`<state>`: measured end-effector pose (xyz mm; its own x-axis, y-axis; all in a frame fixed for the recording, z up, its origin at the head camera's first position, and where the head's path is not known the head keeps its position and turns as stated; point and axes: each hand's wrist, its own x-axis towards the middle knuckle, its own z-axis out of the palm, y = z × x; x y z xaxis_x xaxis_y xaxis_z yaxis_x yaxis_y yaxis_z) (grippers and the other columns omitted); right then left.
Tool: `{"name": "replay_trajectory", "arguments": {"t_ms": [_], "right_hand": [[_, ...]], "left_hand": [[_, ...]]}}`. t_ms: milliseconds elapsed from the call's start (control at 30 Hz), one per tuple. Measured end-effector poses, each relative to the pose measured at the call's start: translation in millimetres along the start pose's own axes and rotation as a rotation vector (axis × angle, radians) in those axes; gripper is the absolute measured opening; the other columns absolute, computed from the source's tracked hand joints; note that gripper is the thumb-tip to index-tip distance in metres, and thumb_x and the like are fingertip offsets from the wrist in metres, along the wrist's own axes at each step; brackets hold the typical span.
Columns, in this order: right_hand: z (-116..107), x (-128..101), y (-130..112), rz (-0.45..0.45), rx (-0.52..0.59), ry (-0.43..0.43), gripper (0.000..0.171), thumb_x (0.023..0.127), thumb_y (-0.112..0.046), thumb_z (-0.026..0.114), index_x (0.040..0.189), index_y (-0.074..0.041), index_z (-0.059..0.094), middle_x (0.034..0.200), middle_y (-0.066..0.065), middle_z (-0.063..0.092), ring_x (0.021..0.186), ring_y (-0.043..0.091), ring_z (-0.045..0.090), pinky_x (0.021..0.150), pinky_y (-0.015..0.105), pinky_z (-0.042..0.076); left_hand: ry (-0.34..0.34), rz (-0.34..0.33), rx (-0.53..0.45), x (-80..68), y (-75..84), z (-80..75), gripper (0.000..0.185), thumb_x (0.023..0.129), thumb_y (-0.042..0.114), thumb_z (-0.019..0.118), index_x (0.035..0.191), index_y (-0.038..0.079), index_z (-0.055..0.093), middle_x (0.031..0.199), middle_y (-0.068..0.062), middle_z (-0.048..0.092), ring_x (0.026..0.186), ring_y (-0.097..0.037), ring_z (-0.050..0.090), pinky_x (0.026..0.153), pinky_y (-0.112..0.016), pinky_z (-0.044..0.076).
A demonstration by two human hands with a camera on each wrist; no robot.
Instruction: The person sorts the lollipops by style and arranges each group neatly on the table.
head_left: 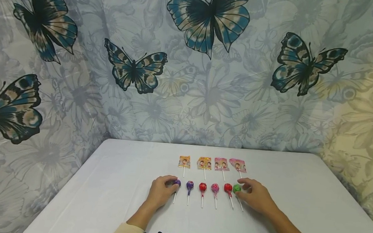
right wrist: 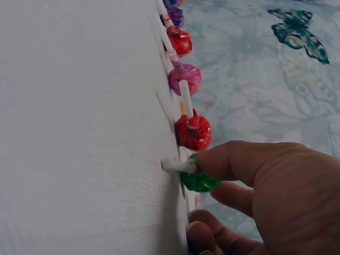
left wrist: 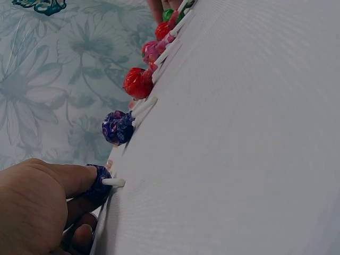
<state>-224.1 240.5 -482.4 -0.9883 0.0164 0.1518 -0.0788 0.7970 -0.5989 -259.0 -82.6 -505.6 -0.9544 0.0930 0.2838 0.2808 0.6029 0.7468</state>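
My left hand [head_left: 161,192] pinches a purple-wrapped lollipop [left wrist: 98,183] by its head at the left end of a row. At the other end my right hand [head_left: 257,196] pinches a green lollipop [right wrist: 201,180] between thumb and finger. Between the hands lie a second purple lollipop [head_left: 189,185], a red lollipop [head_left: 202,187], a pink lollipop [head_left: 215,188] and another red lollipop [head_left: 228,188]. The green one lies close beside that last red one. All their white sticks point toward me.
Behind the row lie flat-wrapped lollipops, two in orange wrappers [head_left: 204,163] and two in pink wrappers [head_left: 221,164]. Everything rests on a white-covered table [head_left: 121,169]. A butterfly-patterned cloth [head_left: 214,96] hangs behind it.
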Motion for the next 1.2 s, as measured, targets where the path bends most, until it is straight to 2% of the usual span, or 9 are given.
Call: {"name": "replay_trajectory", "arguments": {"t_ms": [100, 433, 1200], "right_hand": [[0.0, -0.2, -0.7, -0.011, -0.017, 0.011, 0.038, 0.07, -0.023, 0.069, 0.106, -0.012, 0.06, 0.087, 0.003, 0.054, 0.071, 0.016, 0.047, 0.056, 0.029, 0.039], [-0.8, -0.8, 4.0, -0.023, -0.02, 0.049, 0.032, 0.071, -0.021, 0.069, 0.101, -0.011, 0.062, 0.084, 0.0, 0.055, 0.07, 0.015, 0.047, 0.055, 0.029, 0.038], [-3.4, -1.8, 4.3, -0.016, 0.028, 0.035, 0.04, 0.074, -0.033, 0.066, 0.106, -0.009, 0.059, 0.086, 0.003, 0.057, 0.075, 0.018, 0.052, 0.055, 0.029, 0.04]], "left_hand": [[0.002, -0.001, 0.002, 0.0, -0.2, 0.2, 0.025, 0.074, 0.021, 0.068, 0.098, 0.016, 0.066, 0.088, 0.005, 0.059, 0.081, -0.013, 0.051, 0.071, -0.032, 0.041], [-0.003, 0.011, -0.005, -0.6, 1.3, -1.2, 0.025, 0.074, 0.021, 0.067, 0.098, 0.015, 0.066, 0.089, 0.004, 0.059, 0.084, -0.015, 0.052, 0.073, -0.034, 0.041], [0.003, 0.021, -0.025, -2.3, 1.3, -0.6, 0.025, 0.074, 0.021, 0.067, 0.098, 0.013, 0.065, 0.089, 0.003, 0.059, 0.085, -0.015, 0.052, 0.073, -0.034, 0.041]]}}
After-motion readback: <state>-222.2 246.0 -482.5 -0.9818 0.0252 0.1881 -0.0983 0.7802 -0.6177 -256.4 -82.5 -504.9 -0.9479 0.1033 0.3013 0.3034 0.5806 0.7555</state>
